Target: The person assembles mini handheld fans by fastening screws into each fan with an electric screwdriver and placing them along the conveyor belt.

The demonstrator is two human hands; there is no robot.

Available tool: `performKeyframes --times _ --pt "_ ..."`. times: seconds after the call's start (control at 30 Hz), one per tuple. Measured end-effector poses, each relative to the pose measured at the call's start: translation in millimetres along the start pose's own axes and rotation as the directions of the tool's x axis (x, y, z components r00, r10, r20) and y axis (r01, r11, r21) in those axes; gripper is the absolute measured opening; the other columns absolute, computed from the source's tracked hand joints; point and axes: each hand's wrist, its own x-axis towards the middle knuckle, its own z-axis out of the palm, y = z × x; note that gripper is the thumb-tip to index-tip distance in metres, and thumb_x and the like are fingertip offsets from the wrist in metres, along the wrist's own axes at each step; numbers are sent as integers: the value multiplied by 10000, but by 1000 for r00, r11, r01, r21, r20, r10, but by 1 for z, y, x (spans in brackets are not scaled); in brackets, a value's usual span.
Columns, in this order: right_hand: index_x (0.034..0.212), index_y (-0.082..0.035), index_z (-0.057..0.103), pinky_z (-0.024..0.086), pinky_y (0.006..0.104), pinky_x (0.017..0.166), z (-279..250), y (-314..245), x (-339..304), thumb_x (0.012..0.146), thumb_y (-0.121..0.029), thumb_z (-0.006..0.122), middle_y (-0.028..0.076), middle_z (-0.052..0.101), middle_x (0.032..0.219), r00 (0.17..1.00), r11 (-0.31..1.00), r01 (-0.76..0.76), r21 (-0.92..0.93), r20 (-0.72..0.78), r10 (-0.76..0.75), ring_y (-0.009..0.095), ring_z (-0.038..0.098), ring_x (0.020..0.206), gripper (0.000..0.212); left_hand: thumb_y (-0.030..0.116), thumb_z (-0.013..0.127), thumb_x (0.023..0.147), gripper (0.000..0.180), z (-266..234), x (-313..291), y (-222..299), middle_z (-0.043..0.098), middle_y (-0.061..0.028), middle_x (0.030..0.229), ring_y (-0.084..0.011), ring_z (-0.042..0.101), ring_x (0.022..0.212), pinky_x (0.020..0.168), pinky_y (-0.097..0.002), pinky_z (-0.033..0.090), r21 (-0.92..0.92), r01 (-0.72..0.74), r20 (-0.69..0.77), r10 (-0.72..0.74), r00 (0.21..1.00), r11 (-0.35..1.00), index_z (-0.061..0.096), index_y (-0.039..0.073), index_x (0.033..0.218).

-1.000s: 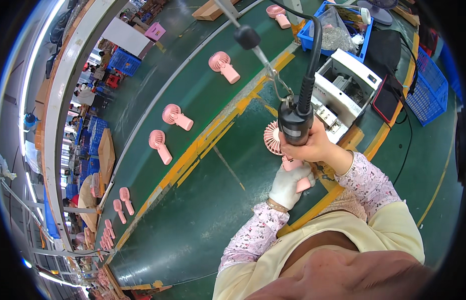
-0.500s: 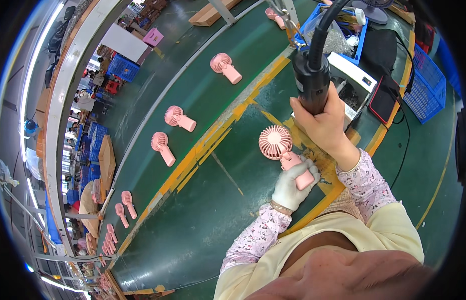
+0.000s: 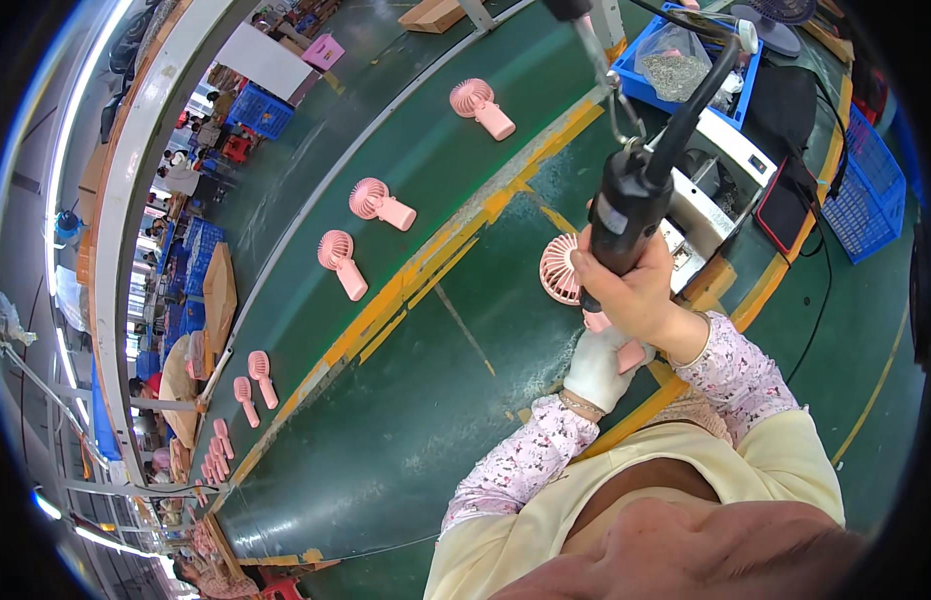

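Left hand (image 3: pixel 596 372), gloved, curled closed around the handle of a pink fan (image 3: pixel 560 270), whose round head lies just beyond it; right hand (image 3: pixel 638 295), bare, wrapped around a black corded tool (image 3: pixel 624 208) over the fan; white box (image 3: pixel 738 150) beyond the right hand.

"What's on the right of your feed?"

"I see a flat black device with a red edge (image 3: pixel 785 207) lying near a dark, soft-looking bundle (image 3: pixel 781 108), and a blue mesh basket (image 3: pixel 866 200) just beyond them."

"And across on the left?"

"I get a pink crate (image 3: pixel 324 52), a blue crate (image 3: pixel 262 110) near it, and a brown cardboard piece (image 3: pixel 221 295) farther down."
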Motion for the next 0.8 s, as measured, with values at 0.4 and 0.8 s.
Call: performKeyframes --times 0.4,0.8 --pt "1038 -3 520 458 248 594 -17 32 -4 705 -77 722 28 589 740 964 990 28 -136 267 9 86 531 620 396 115 678 726 273 4 -3 -13 624 -154 931 -367 574 901 800 -407 451 71 -74 76 69 995 995 620 54 985" --pt "1088 -4 538 479 250 648 -44 -22 10 688 -131 767 68 619 828 968 980 37 -195 249 13 104 590 692 479 254 650 768 441 -83 195 -77 549 -182 985 -346 562 904 767 -412 456 117 -31 85 21 996 993 478 63 1126"
